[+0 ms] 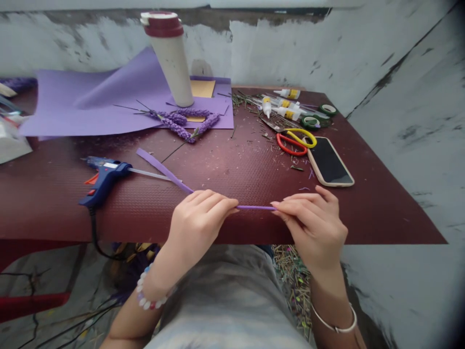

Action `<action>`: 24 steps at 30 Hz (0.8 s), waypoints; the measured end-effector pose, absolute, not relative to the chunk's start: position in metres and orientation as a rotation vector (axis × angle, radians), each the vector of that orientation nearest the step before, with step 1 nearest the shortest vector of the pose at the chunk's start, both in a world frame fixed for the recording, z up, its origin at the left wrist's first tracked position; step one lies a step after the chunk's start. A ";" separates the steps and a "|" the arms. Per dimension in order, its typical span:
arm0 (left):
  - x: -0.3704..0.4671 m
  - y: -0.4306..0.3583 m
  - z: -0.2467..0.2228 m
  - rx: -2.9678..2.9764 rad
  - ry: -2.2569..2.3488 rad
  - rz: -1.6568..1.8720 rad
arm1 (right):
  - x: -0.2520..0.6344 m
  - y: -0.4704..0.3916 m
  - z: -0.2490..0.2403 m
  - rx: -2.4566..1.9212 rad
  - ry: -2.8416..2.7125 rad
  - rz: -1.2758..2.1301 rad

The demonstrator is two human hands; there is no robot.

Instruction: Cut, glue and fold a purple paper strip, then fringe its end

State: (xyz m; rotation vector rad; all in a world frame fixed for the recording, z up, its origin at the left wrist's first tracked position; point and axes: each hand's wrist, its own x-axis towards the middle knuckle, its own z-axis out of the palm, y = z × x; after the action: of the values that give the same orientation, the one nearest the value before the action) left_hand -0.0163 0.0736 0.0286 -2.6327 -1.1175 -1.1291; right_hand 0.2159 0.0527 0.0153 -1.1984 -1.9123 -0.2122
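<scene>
A narrow purple paper strip (165, 172) runs between my hands near the table's front edge. Its wide flat tail sticks out to the left, while the stretch between my fingers looks thin, edge-on or folded. My left hand (201, 218) pinches the strip, thumb and forefinger closed on it. At the strip's right end, the fingertips of my right hand (314, 223) are closed on it. To the left lies a blue glue gun (107, 179) with a clear glue stick in its back. Purple flower stems (189, 126) bent into a heart-like shape lie further back.
On the dark red table (232, 165) stand a tall cup (172, 63) and purple sheets (90, 102). Scissors (296, 141) touch a phone (330, 162) on the right. Behind them lie small glue bottles (288, 113), green tape rolls (327, 110) and stem scraps. A wall closes off the right side.
</scene>
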 end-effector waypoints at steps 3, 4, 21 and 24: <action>-0.015 0.073 0.026 -2.614 -1.131 -1.073 | 0.216 0.055 0.013 -1.239 -1.997 -0.367; -0.013 0.072 0.025 -2.612 -1.129 -1.054 | 0.213 0.054 0.012 -1.239 -2.032 -0.410; 0.003 0.066 0.016 -2.683 -1.119 -1.152 | 0.208 0.054 0.012 -1.148 -2.116 -0.355; 0.000 0.069 0.017 -2.692 -1.146 -1.114 | 0.210 0.056 0.012 -1.099 -2.119 -0.334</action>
State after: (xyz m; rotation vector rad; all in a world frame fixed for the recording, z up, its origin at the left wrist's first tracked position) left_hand 0.0000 0.0691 0.0167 -2.6915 -1.1460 -1.1145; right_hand 0.2101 0.0562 0.0115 -1.0989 -2.1194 -0.3340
